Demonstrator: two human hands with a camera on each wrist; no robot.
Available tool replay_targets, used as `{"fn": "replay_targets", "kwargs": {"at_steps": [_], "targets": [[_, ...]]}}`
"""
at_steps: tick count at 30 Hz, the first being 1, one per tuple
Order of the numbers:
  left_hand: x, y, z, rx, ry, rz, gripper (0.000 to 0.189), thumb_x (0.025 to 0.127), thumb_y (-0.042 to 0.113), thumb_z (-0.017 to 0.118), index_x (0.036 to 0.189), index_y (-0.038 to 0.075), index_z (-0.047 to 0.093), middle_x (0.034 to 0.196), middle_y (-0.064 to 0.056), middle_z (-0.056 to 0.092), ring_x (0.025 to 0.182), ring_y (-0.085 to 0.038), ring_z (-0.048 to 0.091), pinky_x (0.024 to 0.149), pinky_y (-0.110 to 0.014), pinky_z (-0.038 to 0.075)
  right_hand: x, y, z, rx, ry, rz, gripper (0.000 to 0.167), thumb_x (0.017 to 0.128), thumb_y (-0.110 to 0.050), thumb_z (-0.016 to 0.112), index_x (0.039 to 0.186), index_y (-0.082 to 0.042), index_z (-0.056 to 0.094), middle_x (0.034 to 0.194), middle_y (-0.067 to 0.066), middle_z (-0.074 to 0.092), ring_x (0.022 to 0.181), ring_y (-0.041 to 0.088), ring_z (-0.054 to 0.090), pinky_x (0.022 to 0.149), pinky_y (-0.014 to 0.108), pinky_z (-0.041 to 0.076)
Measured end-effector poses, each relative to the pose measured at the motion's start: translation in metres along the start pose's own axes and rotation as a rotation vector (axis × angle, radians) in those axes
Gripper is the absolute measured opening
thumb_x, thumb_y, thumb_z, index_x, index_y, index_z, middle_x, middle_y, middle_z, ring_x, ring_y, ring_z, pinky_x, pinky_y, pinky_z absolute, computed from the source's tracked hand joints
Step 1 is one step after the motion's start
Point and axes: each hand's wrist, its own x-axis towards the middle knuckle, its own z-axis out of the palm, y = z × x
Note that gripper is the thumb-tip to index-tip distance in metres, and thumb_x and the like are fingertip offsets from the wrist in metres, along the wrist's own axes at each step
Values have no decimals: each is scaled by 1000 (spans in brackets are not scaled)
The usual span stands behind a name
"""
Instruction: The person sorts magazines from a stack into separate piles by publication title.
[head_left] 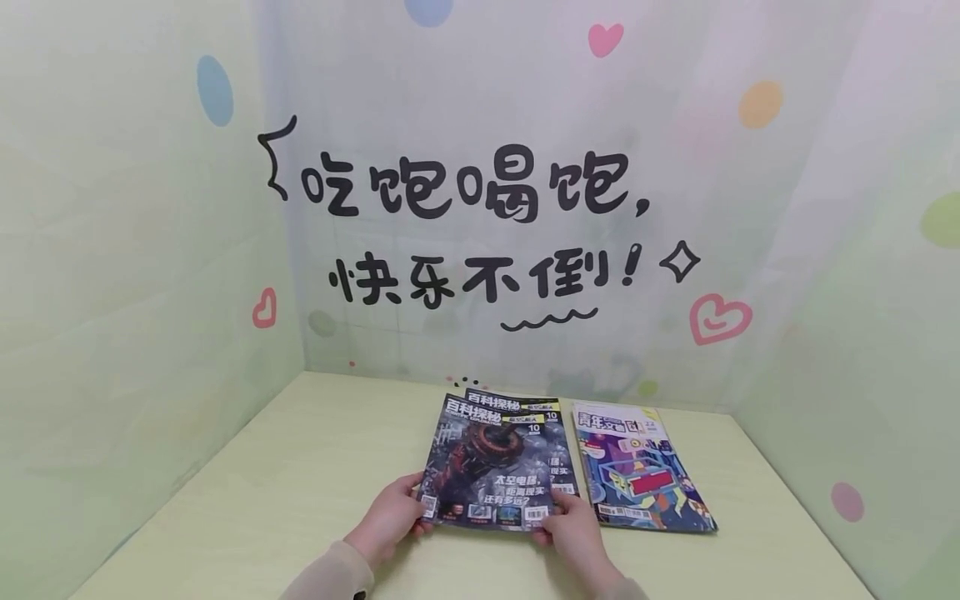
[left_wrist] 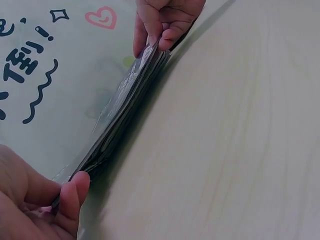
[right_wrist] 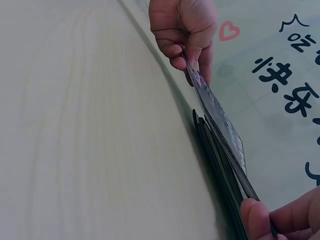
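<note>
Currently, both hands are on the dark-covered magazine (head_left: pixel 487 467), which sits at 6 o'clock in the head view, its cover up and its title along the far edge. Left hand (head_left: pixel 393 512), at about 8 o'clock from the cover's middle, pinches the near left corner; right hand (head_left: pixel 573 533), at about 4 o'clock, pinches the near right corner. Grip on both sides is narrow, thumb against fingers with the corner between them. Right-wrist view: the held magazine stands tilted, its near edge raised, with a gap to the dark layers beneath; the number of those layers cannot be told. Head view: a second magazine (head_left: pixel 561 457) with a matching cover lies partly hidden under the held one, showing past it toward 1 o'clock. At 3 o'clock, just beside that pair, a colourful magazine (head_left: pixel 645 475) lies cover up on the pale table (head_left: pixel 262 500), its far end leaning toward 11 o'clock. Black lettering (head_left: pixel 465 187) is on the back wall (head_left: pixel 450 75) at 12 o'clock; a pink heart outline (head_left: pixel 720 319) is at 2 o'clock from the held magazine. Light sleeve (head_left: pixel 330 573) noted at the left wrist.
</note>
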Motion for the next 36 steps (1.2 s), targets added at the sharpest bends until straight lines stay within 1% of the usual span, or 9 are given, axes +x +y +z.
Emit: {"fn": "replay_targets", "kwargs": {"at_steps": [3,7,11,14,20,22,27,33,36], "targets": [[2,1,-8,-10,35,-9,62,78,-17,42,140,-15,33,89,-16,59,53,-14,52,46,-21,44,3,-3,10,27,-19,-12,58,77,18,51,132,25,34,81,14,48,58,13,60,55,28,56],[5,0,-22,-35,67,-26,65,75,-19,39,140,-14,34,93,-15,64,54,-14,51,46,-20,41,8,-9,25,50,-34,-14,60,76,20,50,134,23,34,83,14,48,60,14,59,56,28,56],[9,-1,-39,-40,103,-40,65,76,-19,40,140,-13,36,90,-11,66,54,-13,52,46,-19,40,11,-17,42,83,-53,-33,62,74,21,50,134,22,35,80,9,41,59,15,59,57,28,57],[11,-1,-53,-46,121,-42,65,76,-19,41,140,-13,36,90,-10,67,56,-14,53,47,-20,41,12,-25,55,110,-71,-51,61,74,22,49,134,23,34,80,7,38,60,15,59,57,28,57],[12,-2,-79,-31,152,-61,66,76,-19,41,141,-12,35,96,-11,66,59,-15,54,50,-22,43,14,-35,81,142,-96,-83,61,74,22,47,133,24,34,85,15,49,61,16,59,57,28,56],[12,-3,-87,-22,161,-65,65,77,-18,41,141,-13,34,96,-11,66,60,-15,54,51,-22,44,14,-37,89,146,-101,-82,61,73,23,47,133,23,35,85,15,50,60,16,58,57,28,56],[11,-7,-105,11,170,-73,64,78,-17,40,141,-14,32,95,-10,66,62,-15,55,53,-23,46,14,-43,106,134,-122,-69,61,74,23,46,134,22,36,83,11,45,58,15,56,56,28,55],[9,-9,-123,57,191,-83,64,79,-16,41,142,-14,30,99,-16,64,61,-15,55,52,-21,44,18,-45,119,92,-179,-68,58,78,21,46,136,20,36,82,5,38,56,14,54,53,26,51],[8,-10,-129,50,189,-94,66,77,-17,39,142,-15,29,103,-18,63,62,-15,54,52,-22,45,20,-42,124,47,-213,-65,55,82,17,49,136,19,36,84,7,44,54,11,54,52,23,48]]}}
